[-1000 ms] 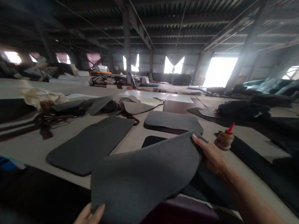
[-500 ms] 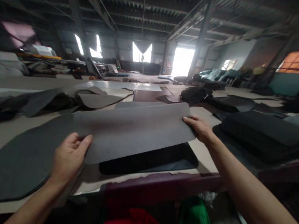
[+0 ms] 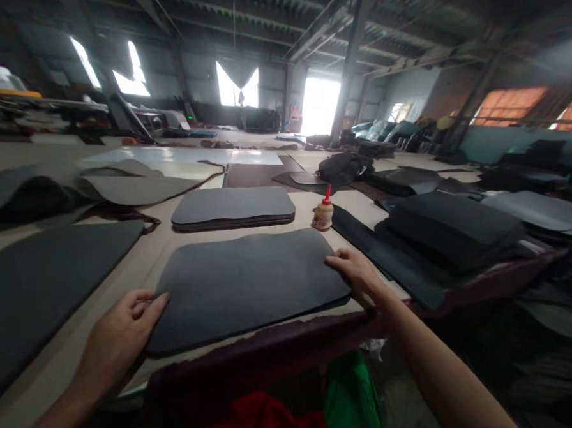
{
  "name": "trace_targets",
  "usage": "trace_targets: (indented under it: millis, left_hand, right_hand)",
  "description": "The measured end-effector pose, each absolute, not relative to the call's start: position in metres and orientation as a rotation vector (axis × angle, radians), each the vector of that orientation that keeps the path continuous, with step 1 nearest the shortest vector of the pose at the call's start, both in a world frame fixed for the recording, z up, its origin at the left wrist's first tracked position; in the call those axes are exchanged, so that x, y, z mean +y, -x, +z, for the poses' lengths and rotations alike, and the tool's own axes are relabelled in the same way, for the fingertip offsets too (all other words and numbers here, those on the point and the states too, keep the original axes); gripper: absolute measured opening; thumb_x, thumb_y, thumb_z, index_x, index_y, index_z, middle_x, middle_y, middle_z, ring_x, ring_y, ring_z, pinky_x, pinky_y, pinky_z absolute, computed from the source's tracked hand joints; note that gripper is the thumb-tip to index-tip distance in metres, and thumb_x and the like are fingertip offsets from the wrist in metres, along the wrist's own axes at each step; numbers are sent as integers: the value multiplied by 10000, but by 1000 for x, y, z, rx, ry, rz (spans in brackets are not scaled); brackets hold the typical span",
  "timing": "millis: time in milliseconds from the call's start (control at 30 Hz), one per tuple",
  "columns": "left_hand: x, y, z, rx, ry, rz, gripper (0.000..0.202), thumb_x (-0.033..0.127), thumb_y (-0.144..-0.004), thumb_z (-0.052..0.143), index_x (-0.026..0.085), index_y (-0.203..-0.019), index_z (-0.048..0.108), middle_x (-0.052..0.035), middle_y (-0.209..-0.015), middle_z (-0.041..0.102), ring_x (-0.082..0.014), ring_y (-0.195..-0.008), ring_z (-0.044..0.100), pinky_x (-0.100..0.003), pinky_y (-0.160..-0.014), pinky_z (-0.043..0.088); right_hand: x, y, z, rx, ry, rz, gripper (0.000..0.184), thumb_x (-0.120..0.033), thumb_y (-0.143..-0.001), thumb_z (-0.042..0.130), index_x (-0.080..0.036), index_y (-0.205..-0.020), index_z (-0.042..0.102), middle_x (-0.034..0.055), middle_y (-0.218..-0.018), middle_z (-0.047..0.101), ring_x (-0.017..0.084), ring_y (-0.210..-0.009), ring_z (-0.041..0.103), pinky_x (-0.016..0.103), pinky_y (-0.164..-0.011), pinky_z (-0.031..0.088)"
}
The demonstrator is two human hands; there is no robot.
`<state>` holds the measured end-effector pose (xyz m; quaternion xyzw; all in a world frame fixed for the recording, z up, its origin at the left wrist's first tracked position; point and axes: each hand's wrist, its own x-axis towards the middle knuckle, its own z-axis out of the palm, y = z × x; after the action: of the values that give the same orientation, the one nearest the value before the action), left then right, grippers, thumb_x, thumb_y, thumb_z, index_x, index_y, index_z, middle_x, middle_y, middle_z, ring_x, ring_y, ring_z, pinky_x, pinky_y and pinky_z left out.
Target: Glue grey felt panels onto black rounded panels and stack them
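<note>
A dark grey sheet (image 3: 249,276) with rounded corners lies near the front edge of the table, apparently over the black piece, which it now mostly covers. My left hand (image 3: 124,330) pinches its left edge, thumb on top and fingers curled beneath. At the right edge, my right hand (image 3: 354,272) holds the sheet between thumb and fingers. Just behind it sits a stack of similar grey sheets (image 3: 233,205). A small bottle (image 3: 323,216) with a red pointed cap and yellowish-brown contents stands to the right of that stack.
To the left lies a large dark sheet (image 3: 57,278). Loose grey material (image 3: 138,190) is bunched behind it. On the right, a tall pile of black sheets (image 3: 453,226) stands beside a black strip (image 3: 384,254). Red cloth (image 3: 266,417) and green cloth (image 3: 353,396) are below the table edge.
The grey sheet has come down from a raised, tilted hold to lie over the black piece. The stack and bottle behind have come into view. My view has turned right.
</note>
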<state>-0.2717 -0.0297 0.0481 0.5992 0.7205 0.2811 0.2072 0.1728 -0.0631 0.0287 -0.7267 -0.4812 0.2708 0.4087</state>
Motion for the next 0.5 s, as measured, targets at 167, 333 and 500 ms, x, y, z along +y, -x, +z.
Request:
trace_targets:
  millis: [167, 333, 500]
  left_hand:
    - [-30, 271, 48, 2075, -1666, 709, 613, 723, -665, 446, 257, -1043, 571, -11, -921, 683, -264, -810, 635, -269, -661, 418]
    - [-33, 264, 55, 2110, -1672, 679, 640, 724, -604, 418, 255, -1014, 563, -24, -910, 678, -271, -826, 622, -265, -652, 416]
    - [-33, 264, 54, 2126, -1675, 664, 630, 720, -619, 412, 255, -1018, 554, -24, -923, 678, -264, -817, 623, -257, -660, 424]
  right_hand:
    - [-63, -174, 26, -1293, 1905, 611, 318, -462, -752, 671, -161, -709, 577, -36, -578, 493, 89, -521, 438, 221, -468, 269]
    - [-65, -174, 24, -1351, 1959, 513, 298, -423, -772, 666, -166, -677, 550, -44, -566, 469, 87, -532, 422, 228, -481, 247]
    - [-67, -173, 25, -1409, 1992, 440, 278, -401, -808, 647, -165, -688, 564, -35, -587, 497, 98, -557, 450, 239, -521, 266]
